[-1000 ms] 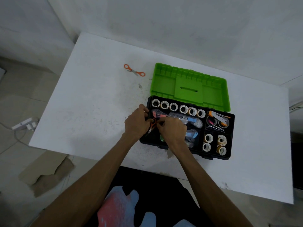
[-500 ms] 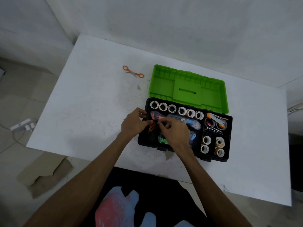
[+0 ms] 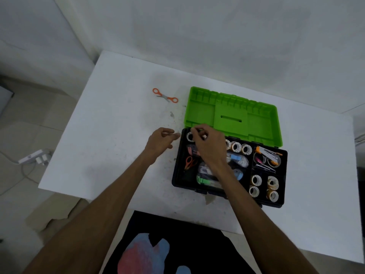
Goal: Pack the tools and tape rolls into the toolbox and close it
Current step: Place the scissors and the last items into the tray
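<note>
The black toolbox [image 3: 177, 176] sits on the white table [image 3: 110, 139] with its green lid [image 3: 201, 113] folded back. A row of white tape rolls [image 3: 241, 148] lines its back edge. More rolls [image 3: 264, 186] fill the front right compartment. Small orange scissors [image 3: 189, 162], a green tool [image 3: 202, 179] and bagged items lie in the big compartment. My right hand [image 3: 209, 147] hovers over the left end of the roll row with bent fingers, and what is under them is hidden. Just left of the box, my left hand [image 3: 161, 141] is loosely curled and holds nothing. Orange-handled scissors [image 3: 165, 97] lie on the table.
An orange-and-grey tool [image 3: 268, 154] and thin metal pieces occupy the back right compartment. A white power strip [image 3: 32, 158] with its cable lies on the floor to the left, beyond the table edge. Cardboard scraps [image 3: 59, 216] lie on the floor below the table's near left corner.
Both hands have let go of the small orange scissors, which now lie in the big compartment. The left hand moved out left of the box. The right hand moved back to the roll row.
</note>
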